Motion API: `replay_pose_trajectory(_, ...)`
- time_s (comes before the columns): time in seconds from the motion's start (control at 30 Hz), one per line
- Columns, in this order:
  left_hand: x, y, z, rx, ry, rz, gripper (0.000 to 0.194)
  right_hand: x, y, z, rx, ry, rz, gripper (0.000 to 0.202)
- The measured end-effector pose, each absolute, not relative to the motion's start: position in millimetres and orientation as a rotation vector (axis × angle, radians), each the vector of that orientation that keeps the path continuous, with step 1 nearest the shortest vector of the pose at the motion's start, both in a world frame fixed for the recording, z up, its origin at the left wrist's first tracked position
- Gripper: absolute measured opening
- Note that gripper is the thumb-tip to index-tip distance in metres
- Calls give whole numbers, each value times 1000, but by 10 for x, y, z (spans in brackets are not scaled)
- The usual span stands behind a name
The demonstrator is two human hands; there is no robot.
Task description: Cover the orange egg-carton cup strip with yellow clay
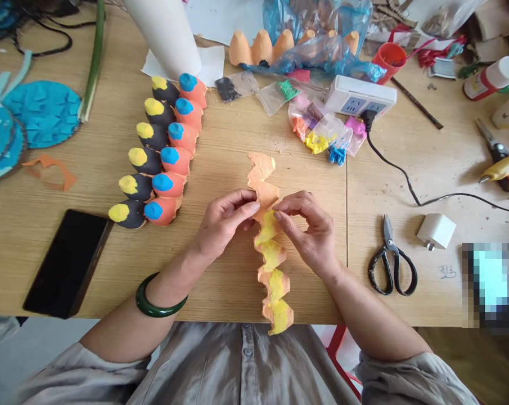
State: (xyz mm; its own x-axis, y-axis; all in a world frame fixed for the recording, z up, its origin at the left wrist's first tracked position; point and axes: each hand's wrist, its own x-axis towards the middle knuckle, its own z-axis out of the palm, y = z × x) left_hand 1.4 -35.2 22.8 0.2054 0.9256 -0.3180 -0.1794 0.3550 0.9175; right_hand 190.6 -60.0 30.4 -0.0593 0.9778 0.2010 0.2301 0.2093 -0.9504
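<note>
A strip of orange egg carton (pixel 266 194) lies upright in view between my hands, its lower cups lined with yellow clay (pixel 272 256). The top two cups are mostly bare orange. My left hand (pixel 226 216) grips the strip's left edge between thumb and fingers, around its middle. On the other side, my right hand (pixel 309 228) has its thumb and fingertips pinched at the strip's edge, where the yellow clay begins. To the left stand two joined rows of carton cups: black ones with yellow tips (pixel 138 160) and orange-red ones with blue tips (pixel 172 157).
A black phone (pixel 68 261) lies at front left. Scissors (pixel 391 259) and a white charger plug (pixel 436 230) are on the right. Behind are clay packets (pixel 321 138), a power strip (pixel 359 98), a white paper roll (pixel 163 34) and another egg carton (pixel 262 48). A glue gun (pixel 505 167) lies far right.
</note>
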Motion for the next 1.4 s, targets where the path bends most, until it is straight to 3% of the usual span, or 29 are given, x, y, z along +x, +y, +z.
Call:
replay_pose_trajectory(0.33, 34, -415, 258, 1234, 1264, 892, 32, 1834, -637, 272, -1260, -1542, 936, 5)
replay_pose_trajectory(0.97, 48, -412, 290, 925, 1190, 865, 35, 1840, -639, 226, -1250, -1770, 670, 22)
replay_pose_trajectory(1.1, 42, -362, 286, 712, 1150, 845, 39, 1841, -655, 242, -1205, -1692, 830, 23)
replay_pose_trajectory(1.27, 16, -293, 328, 589, 1109, 842, 39, 1874, -608, 242, -1276, -1171, 1236, 16)
replay_pose_trajectory(1.4, 6, -279, 361, 579, 1052, 838, 38, 1922, -533, 284, -1257, -895, 1700, 37)
